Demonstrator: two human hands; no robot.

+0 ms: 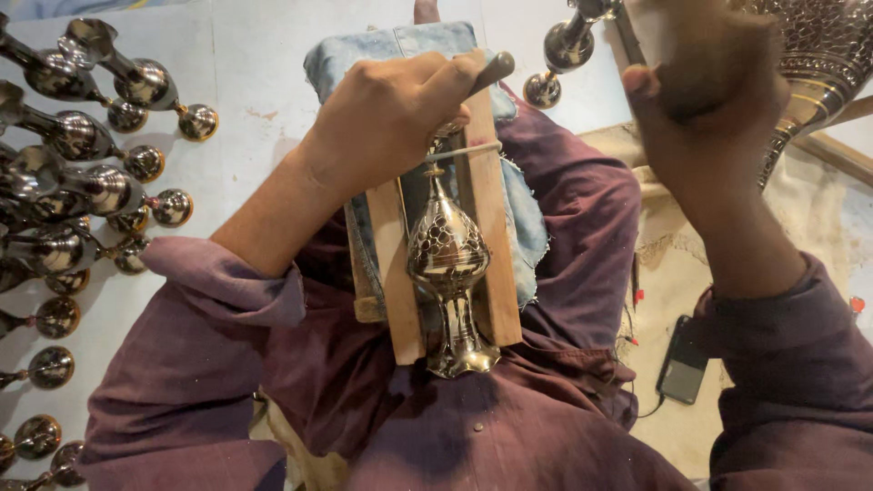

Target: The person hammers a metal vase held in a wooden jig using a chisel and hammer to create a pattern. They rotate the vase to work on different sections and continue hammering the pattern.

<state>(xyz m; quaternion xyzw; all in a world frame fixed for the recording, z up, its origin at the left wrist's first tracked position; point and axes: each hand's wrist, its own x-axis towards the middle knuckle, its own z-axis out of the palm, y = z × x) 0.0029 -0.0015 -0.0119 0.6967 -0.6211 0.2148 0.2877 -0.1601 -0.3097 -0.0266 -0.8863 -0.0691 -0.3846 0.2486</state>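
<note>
Brass, shiny and with a cut pattern, is the goblet [447, 273] that lies in the centre of the frame. It rests between two wooden slats [486, 245] on a piece of blue denim [400, 50] over my lap, its foot toward the bottom of the frame. A thin band [466, 151] crosses its narrow top end.

My left hand [386, 118], in the upper middle, is closed around a tool [491, 68] with a dark rounded end. The tip of the tool is hidden under my fingers, so I cannot see where it meets the goblet. My right hand [705, 100], in the upper right, is closed too and raised. It is blurred, and I cannot tell what it grips; only a thin dark rod [627, 36] shows beside it.

Many similar goblets [91, 136] lie in rows on the pale floor [264, 82] at the left edge, some cut off by the frame. One more goblet piece [566, 50] is at the top, right of the denim. A large patterned metal vessel [818, 64] fills the upper right corner, only partly in view. A dark phone [682, 368] with a cable lies on cloth [668, 264] at the lower right, next to my purple sleeve [791, 382]. I see no package, label or sign anywhere.
</note>
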